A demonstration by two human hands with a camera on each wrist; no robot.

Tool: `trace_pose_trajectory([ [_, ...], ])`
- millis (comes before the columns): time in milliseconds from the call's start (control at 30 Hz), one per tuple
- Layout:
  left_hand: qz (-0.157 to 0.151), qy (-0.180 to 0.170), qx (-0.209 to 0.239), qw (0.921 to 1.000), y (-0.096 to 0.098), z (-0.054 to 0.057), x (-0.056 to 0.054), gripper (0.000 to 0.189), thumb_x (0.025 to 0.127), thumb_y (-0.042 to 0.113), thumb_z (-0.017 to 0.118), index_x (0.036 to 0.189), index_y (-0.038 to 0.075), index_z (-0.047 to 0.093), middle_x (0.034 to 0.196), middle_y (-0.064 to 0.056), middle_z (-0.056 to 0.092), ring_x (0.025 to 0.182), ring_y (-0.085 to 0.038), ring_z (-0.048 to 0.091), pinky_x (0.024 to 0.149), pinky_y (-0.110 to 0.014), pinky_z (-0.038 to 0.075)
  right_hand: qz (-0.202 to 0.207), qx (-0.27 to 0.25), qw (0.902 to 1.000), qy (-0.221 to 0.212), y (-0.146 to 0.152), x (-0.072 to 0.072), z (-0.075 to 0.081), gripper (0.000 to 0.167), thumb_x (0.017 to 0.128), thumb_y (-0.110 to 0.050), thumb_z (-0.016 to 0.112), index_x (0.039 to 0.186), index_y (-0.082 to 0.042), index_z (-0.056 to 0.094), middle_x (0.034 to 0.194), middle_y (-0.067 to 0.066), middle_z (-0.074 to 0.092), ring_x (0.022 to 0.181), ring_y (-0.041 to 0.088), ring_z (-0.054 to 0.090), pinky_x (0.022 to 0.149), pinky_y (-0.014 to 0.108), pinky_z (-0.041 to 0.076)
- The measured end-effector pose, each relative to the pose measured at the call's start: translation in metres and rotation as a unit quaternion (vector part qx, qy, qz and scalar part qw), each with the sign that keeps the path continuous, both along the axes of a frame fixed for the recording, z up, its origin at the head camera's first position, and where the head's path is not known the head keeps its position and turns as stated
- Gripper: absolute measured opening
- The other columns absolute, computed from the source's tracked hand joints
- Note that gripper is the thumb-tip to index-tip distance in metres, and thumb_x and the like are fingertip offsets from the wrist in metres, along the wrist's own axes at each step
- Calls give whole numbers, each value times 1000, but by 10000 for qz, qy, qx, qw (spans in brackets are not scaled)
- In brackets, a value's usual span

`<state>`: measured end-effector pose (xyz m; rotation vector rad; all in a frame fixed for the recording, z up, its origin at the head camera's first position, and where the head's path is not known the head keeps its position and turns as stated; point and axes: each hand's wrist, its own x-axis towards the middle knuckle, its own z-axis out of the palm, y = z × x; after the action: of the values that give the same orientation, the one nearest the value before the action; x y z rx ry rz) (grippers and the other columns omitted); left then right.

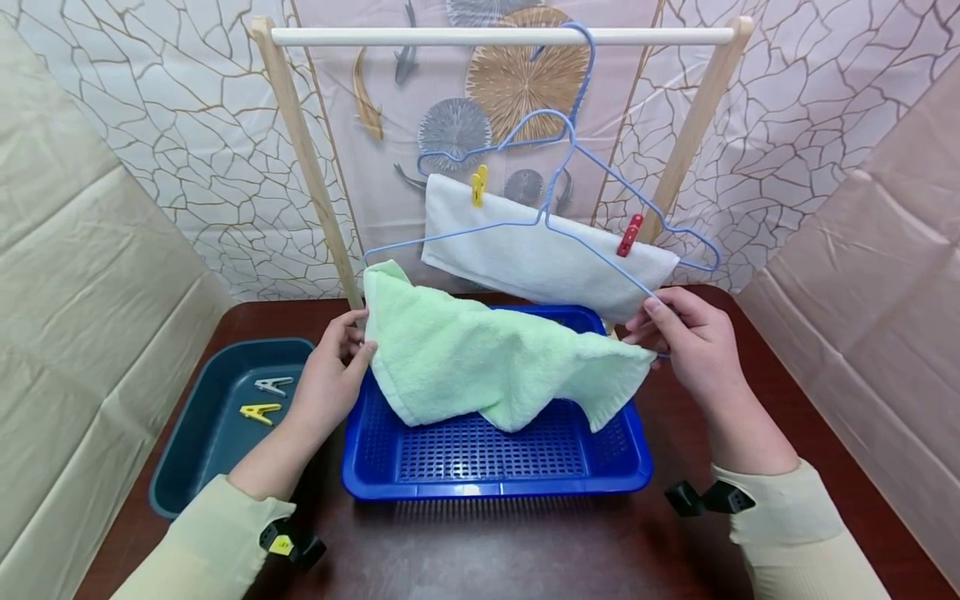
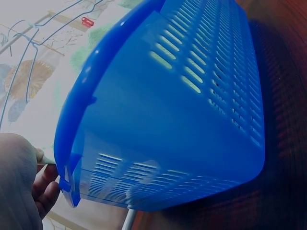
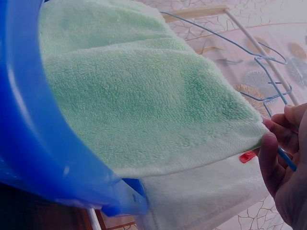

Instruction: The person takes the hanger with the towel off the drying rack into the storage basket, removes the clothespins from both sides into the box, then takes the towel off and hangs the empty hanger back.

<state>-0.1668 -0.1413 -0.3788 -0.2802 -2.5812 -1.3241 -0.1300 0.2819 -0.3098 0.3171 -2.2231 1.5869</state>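
Two sleeves (image 1: 783, 521), pale, each with a black device at the cuff, at 7 and 5 o'clock.
One tabletop (image 1: 525, 550), dark red-brown, bearing basket and tray.
One basket (image 1: 495, 489), blue, perforated, beneath the green towel.
One tray (image 1: 225, 442), teal, at the basket's 9 o'clock; contents: one yellow peg (image 1: 259, 412), with one pale peg (image 1: 273, 385) at its 1 o'clock.
One left hand (image 1: 337, 367), fingers narrow, pinching the green towel's edge at 9 o'clock.
One right hand (image 1: 693, 342), fingers curled round the front hanger's 4 o'clock end, against the towel's corner; whether cloth is pinched too, cannot tell.
One green towel (image 1: 480, 354), stretched between the hands, lower edge drooping in folds.
One front hanger (image 1: 542, 208), blue, at the green towel's 12 o'clock, hook free of the bar.
One white towel (image 1: 517, 242), behind, on the rear hanger (image 1: 592, 54); yellow clip (image 1: 477, 187) at its 10 o'clock, red clip (image 1: 630, 235) at 3.
One rack, white bar (image 1: 412, 37), wooden posts; rear hanger hooked over it.
One backdrop (image 1: 150, 125), crackle-patterned.
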Motion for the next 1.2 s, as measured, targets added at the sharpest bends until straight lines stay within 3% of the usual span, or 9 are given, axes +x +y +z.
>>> trace_pose_trajectory([
  [400,-49,-11,176,9998,-2,-1,-1,52,101,15,57,148,11,35,110,-10,61,89,-24,58,76,-39,47,9,117,9999,68,-3,1,1,23,103,-14,53,99,5,65,80,4,71,67,17,70,43,26,49],
  [700,-126,97,284,9995,-4,3,-6,58,102,18,57,150,8,28,108,-9,63,88,-22,60,77,-37,49,212,-101,9996,169,-5,2,3,23,102,-10,53,96,11,63,78,7,69,65,18,68,42,25,48],
  [1033,-163,-31,488,9987,-6,15,-14,57,102,21,56,151,9,28,116,-13,59,98,-27,58,87,-41,46,268,-10,9994,200,-7,3,6,22,102,-8,53,95,9,64,78,8,69,64,17,67,43,27,49],
  [1200,-121,89,551,9984,-7,24,-19,58,103,24,55,152,10,27,118,-13,59,98,-27,58,87,-41,46,303,-1,9993,230,-8,3,6,21,102,-7,53,94,8,65,77,9,69,63,17,66,42,27,48],
])
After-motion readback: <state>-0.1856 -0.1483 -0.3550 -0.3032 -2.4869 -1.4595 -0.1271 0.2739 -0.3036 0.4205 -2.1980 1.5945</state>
